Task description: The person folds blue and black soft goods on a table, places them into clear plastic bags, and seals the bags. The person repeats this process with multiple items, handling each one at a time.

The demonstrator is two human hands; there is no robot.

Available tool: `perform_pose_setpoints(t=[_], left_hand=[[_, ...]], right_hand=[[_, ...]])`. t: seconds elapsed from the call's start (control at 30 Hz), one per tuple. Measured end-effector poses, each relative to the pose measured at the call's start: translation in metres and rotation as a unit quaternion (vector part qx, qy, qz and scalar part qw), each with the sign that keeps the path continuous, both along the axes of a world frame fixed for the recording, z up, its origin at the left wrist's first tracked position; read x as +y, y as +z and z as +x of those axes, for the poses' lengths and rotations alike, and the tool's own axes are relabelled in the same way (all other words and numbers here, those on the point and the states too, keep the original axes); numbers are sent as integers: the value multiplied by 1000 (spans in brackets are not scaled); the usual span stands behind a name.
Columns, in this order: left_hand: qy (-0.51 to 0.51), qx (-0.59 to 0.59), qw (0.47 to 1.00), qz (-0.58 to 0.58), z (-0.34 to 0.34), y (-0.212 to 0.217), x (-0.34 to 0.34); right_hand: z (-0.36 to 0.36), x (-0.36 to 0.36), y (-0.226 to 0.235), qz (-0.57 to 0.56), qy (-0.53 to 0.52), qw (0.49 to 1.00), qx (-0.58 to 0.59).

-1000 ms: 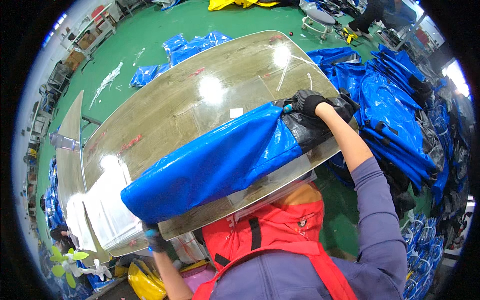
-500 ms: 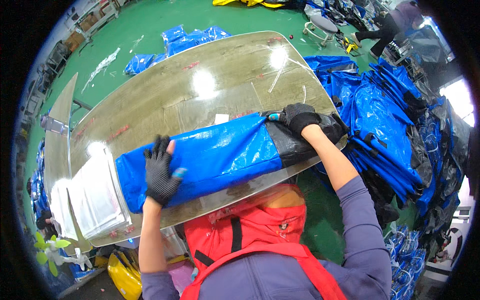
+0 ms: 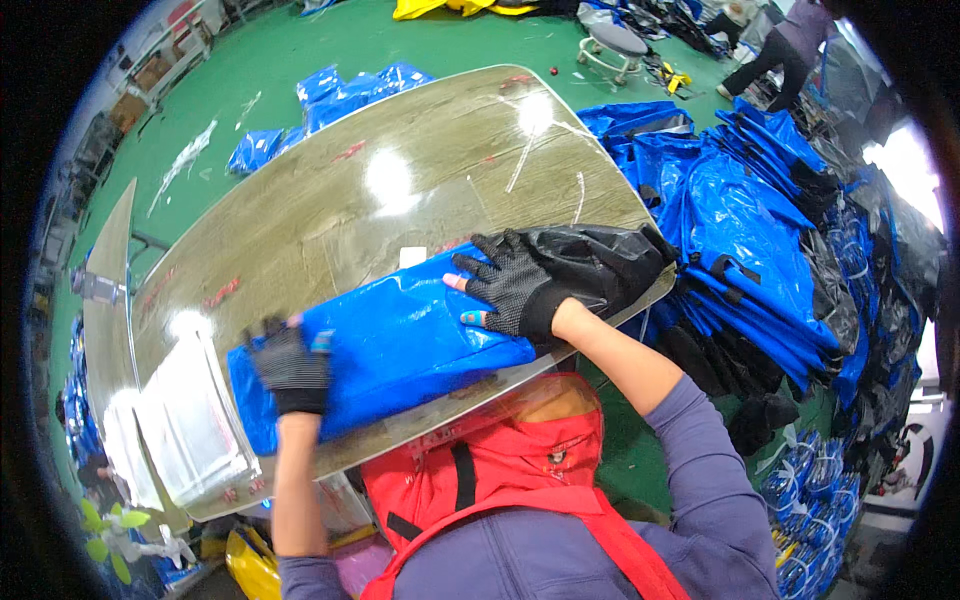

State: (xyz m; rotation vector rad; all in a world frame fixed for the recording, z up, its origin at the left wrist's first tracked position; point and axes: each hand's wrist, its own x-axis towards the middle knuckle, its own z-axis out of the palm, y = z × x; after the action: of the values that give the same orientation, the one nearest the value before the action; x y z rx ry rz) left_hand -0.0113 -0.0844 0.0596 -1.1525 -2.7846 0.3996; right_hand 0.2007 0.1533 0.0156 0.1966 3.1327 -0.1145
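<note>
A long folded tarpaulin piece [image 3: 400, 340], glossy blue with a black end on the right, lies along the near edge of the table. My left hand [image 3: 290, 368], in a black dotted glove, rests over the blue part near its left end; its fingers are apart and somewhat blurred. Flat across the seam between blue and black lies my right hand [image 3: 515, 290], fingers spread and palm down. Thumb and fingertip poke bare out of the right glove. Neither hand grips anything.
The wood-patterned table [image 3: 270, 240] has a clear sheet on top. A stack of clear plastic bags [image 3: 190, 410] lies at its left end. Piled blue tarpaulin pieces [image 3: 745, 230] stand to the right. Beyond are a grey stool [image 3: 615, 42] and another person [image 3: 785, 55].
My right hand has moved left from the black end onto the seam and spread its fingers. The left hand has shifted slightly left. The black end now lies more puffed out.
</note>
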Motion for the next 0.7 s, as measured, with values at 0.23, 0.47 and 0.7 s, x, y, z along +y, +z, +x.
perform_pose_setpoints(t=[0.23, 0.47, 0.7], left_hand=[[-355, -188, 903, 153, 89, -60, 99], [-425, -199, 857, 214, 109, -62, 125], [-384, -227, 871, 207, 118, -59, 136]], right_hand=[[59, 26, 61, -26, -128, 987, 91], [110, 69, 7, 26, -252, 955, 157], [138, 28, -16, -522, -417, 368, 646]])
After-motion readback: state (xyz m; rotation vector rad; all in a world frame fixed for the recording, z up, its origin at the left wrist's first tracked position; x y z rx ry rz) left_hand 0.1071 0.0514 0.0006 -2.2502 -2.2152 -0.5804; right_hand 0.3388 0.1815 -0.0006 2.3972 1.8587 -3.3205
